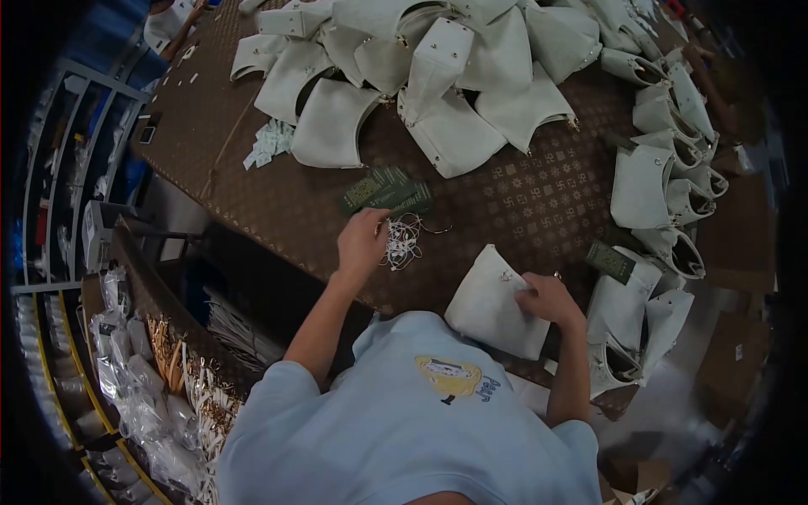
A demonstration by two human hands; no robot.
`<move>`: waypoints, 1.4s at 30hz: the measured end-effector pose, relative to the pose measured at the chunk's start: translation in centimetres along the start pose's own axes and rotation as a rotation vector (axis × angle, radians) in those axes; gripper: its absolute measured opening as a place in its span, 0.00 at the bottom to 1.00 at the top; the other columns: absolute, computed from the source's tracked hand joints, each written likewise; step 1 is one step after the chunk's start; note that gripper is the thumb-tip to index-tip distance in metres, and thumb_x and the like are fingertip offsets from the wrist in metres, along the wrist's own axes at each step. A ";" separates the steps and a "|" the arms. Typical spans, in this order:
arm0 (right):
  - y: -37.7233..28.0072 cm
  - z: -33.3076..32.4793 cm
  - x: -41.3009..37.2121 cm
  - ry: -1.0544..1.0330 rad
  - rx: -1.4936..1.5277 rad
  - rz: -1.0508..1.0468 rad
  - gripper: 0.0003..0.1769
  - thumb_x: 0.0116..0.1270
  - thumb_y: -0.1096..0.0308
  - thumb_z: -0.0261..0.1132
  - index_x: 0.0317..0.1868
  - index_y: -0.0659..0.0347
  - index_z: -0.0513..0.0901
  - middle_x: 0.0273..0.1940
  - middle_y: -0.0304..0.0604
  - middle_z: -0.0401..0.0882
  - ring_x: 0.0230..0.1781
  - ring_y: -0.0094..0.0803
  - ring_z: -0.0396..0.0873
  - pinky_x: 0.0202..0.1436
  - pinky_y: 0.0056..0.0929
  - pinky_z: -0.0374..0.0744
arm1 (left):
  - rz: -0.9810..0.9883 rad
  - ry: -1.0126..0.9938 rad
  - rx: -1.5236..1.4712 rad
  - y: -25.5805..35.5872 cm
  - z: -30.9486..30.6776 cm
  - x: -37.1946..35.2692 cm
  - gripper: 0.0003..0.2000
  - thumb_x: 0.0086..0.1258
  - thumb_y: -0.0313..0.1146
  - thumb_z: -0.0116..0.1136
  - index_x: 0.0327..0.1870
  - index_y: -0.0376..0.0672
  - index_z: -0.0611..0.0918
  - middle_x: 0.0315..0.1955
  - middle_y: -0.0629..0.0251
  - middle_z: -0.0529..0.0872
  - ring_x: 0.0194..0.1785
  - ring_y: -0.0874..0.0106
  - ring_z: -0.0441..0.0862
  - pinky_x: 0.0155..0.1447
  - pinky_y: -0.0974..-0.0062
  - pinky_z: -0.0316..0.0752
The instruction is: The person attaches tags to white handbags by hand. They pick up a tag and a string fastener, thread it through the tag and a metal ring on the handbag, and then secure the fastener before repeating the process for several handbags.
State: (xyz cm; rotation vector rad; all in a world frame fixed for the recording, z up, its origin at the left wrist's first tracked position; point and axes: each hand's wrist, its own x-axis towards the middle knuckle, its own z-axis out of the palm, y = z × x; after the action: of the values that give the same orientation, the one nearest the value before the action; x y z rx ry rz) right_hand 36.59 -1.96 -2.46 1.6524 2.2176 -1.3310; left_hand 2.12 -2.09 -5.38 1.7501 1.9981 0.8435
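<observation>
Currently, the bare right hand [551, 300] is gripping a soft off-white bag [491, 301] by its edge.
That bag is sitting at four o'clock from a tangle of thin white strings [404, 244]; at nine o'clock, the bare left hand [363, 244] is bending its fingers by dark-green printed cards [391, 194], whether pinching I cannot tell. Other off-white bags [433, 80] are lying heaped toward twelve.

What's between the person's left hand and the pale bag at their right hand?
In the head view, a tangle of white strings lies beside the left hand; from there to the pale bag, only patterned brown tabletop shows.
</observation>
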 end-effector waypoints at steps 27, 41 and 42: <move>-9.2 5.8 8.5 0.279 0.106 -0.227 0.12 0.59 0.62 0.63 0.41 0.59 0.80 0.38 0.43 0.80 0.42 0.39 0.76 0.42 0.36 0.74 | -0.276 -0.043 0.080 -6.9 -1.0 7.0 0.29 0.47 0.49 0.68 0.48 0.40 0.78 0.45 0.58 0.79 0.48 0.61 0.76 0.60 0.62 0.65; -7.5 7.7 11.3 0.101 0.610 0.010 0.16 0.58 0.56 0.65 0.37 0.61 0.79 0.30 0.44 0.80 0.31 0.34 0.79 0.36 0.30 0.75 | -0.876 -0.368 -1.553 -0.8 -1.9 -2.6 0.12 0.67 0.32 0.54 0.48 0.39 0.76 0.42 0.66 0.82 0.43 0.74 0.80 0.49 0.75 0.75; -8.0 7.9 11.3 0.170 0.367 -0.026 0.16 0.58 0.56 0.65 0.36 0.61 0.79 0.31 0.44 0.81 0.31 0.35 0.79 0.36 0.30 0.75 | -0.883 -0.356 -1.540 -0.3 -1.5 -3.0 0.11 0.67 0.32 0.53 0.47 0.39 0.77 0.42 0.66 0.82 0.42 0.74 0.80 0.49 0.75 0.76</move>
State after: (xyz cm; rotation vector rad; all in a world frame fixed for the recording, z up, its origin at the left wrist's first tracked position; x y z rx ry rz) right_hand 22.08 0.84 -8.52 1.9234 2.1884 -1.7531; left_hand 1.46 -5.36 -4.78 0.0852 0.9764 1.0790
